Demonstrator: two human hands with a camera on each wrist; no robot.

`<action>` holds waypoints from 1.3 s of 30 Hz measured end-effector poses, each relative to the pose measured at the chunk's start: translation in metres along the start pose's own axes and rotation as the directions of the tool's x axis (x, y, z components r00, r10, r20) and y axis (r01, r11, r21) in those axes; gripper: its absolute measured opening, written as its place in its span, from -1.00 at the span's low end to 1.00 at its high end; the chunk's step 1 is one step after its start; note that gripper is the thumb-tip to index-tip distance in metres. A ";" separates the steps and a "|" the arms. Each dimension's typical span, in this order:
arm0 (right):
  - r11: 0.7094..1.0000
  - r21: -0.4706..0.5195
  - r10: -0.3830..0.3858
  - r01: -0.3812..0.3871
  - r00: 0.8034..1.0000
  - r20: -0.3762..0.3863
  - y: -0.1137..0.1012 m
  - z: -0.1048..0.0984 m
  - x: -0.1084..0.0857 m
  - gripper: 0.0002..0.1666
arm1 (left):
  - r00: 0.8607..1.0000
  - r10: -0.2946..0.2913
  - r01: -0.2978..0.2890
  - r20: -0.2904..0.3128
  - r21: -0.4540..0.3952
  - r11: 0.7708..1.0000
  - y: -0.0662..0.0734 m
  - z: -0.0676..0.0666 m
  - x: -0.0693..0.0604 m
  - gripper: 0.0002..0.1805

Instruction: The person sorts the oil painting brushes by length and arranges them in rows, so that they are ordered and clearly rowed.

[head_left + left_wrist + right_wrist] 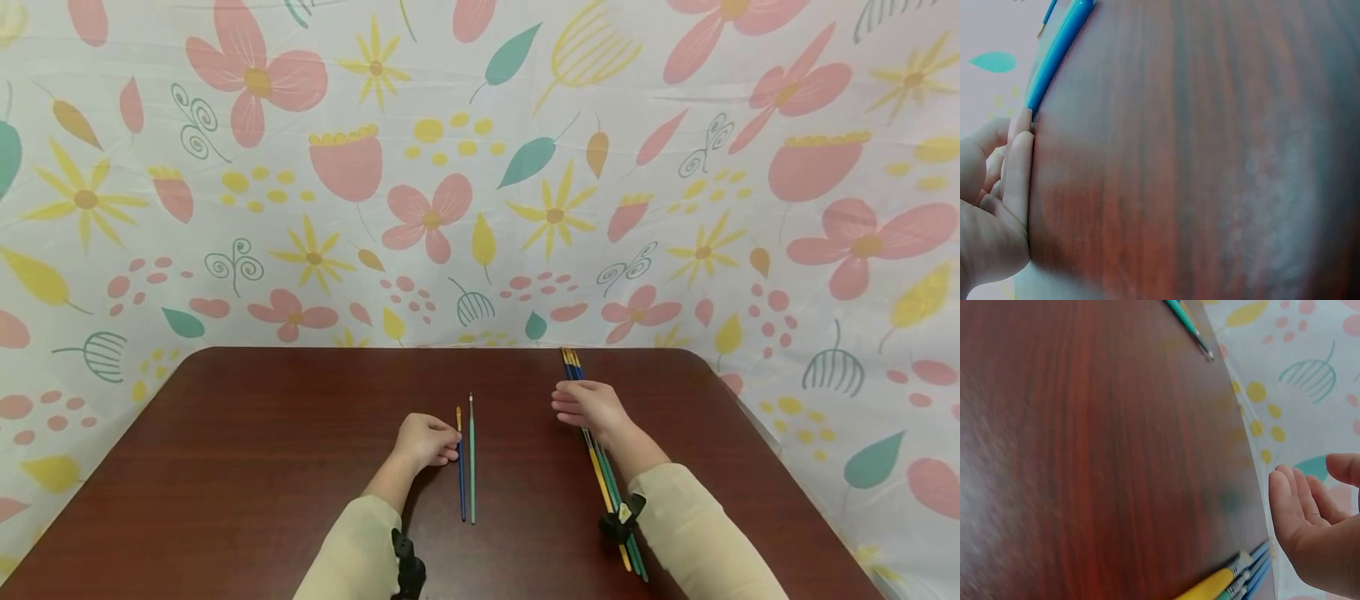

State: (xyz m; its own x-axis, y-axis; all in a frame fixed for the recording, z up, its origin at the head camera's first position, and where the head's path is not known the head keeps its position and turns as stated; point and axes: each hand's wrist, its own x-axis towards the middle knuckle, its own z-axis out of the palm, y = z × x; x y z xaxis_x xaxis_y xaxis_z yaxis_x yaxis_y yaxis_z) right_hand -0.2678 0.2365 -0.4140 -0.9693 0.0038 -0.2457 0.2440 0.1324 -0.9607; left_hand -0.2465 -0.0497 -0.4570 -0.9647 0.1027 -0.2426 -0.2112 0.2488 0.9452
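Pinched near its bristle end by my left hand [426, 440], a blue paintbrush [462, 483] lies on the table. Right beside it, and parallel, is a thin teal paintbrush [472, 467] with its tip pointing to the far edge. In the left wrist view the blue handle runs up from the fingertips. My right hand [588, 408] hovers over a row of paintbrushes, its fingers loosely extended and holding nothing. That row has a yellow paintbrush [603, 483], green ones [633, 546] and several blue ones [576, 367]; the hand hides part of them.
The dark red-brown table [262, 467] spreads beneath both hands. Behind it hangs a white cloth [420, 100] with a flower print, meeting the table's far edge. The row of brushes reaches that edge on the right.
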 end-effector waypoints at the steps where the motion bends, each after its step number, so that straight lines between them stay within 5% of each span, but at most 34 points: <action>1: 1.000 0.010 0.008 -0.008 1.000 0.000 0.000 0.002 -0.001 -0.40 | 1.000 -0.003 0.003 -0.001 -0.001 1.000 0.000 0.000 0.000 -0.82; 17: 0.997 0.061 0.049 -0.055 0.994 0.096 0.012 0.031 -0.012 -0.37 | 1.000 0.002 -0.002 0.007 -0.014 1.000 -0.001 0.001 0.000 -0.83; 39: 0.988 0.141 0.033 -0.069 0.971 0.239 0.024 0.098 -0.024 -0.38 | 1.000 0.004 -0.004 -0.007 0.010 1.000 -0.001 0.001 0.001 -0.82</action>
State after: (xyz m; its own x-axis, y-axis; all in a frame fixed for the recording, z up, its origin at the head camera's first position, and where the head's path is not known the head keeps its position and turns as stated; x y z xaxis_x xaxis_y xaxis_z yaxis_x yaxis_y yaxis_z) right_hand -0.2362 0.1425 -0.4440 -0.9258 -0.2284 -0.3014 0.3116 -0.0092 -0.9502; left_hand -0.2468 -0.0486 -0.4580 -0.9666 0.0973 -0.2370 -0.2055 0.2578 0.9441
